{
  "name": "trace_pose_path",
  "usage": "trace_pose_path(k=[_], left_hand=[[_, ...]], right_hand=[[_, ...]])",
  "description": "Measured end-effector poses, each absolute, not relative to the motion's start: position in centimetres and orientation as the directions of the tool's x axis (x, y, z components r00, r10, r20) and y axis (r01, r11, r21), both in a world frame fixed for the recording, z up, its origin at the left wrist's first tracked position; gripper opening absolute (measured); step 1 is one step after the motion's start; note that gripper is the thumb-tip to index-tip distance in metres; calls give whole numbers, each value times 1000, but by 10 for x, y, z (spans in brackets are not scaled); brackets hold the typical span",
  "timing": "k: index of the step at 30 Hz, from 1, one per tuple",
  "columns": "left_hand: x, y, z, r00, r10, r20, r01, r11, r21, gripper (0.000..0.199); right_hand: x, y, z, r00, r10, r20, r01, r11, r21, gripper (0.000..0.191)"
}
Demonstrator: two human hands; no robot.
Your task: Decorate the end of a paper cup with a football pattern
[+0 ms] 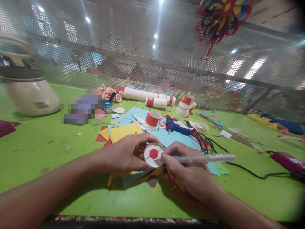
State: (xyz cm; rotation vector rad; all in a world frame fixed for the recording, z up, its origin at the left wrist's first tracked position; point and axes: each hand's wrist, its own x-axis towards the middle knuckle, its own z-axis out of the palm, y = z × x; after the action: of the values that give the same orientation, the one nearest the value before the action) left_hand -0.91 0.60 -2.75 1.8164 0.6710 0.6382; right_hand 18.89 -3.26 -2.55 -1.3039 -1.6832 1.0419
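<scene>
My left hand is closed round a small paper cup whose round white end faces me. A red hexagon sits in the middle of that end, with thin dark lines running out to the rim. Pinched in my right hand is a pen with a clear, whitish barrel pointing right. Its writing end meets the lower right of the white face, partly hidden by my fingers. Under my right hand lies an orange-red curved handle, mostly covered. Yellow paper and light blue paper spread beneath and behind both hands.
Beyond my hands stand a red and white cup and a blue glue gun with black cable. Stacked cups lie farther back, near a blue jar. A large pale jug stands left; a magenta device lies right.
</scene>
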Motion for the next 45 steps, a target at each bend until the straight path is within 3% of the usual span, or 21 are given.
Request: trace_pose_path(k=[45], left_hand=[[-8,7,-29,696,710,110,93,-240,966,45]], right_hand=[[187,-33,-25,-186,977,108,310,163,-937,19]])
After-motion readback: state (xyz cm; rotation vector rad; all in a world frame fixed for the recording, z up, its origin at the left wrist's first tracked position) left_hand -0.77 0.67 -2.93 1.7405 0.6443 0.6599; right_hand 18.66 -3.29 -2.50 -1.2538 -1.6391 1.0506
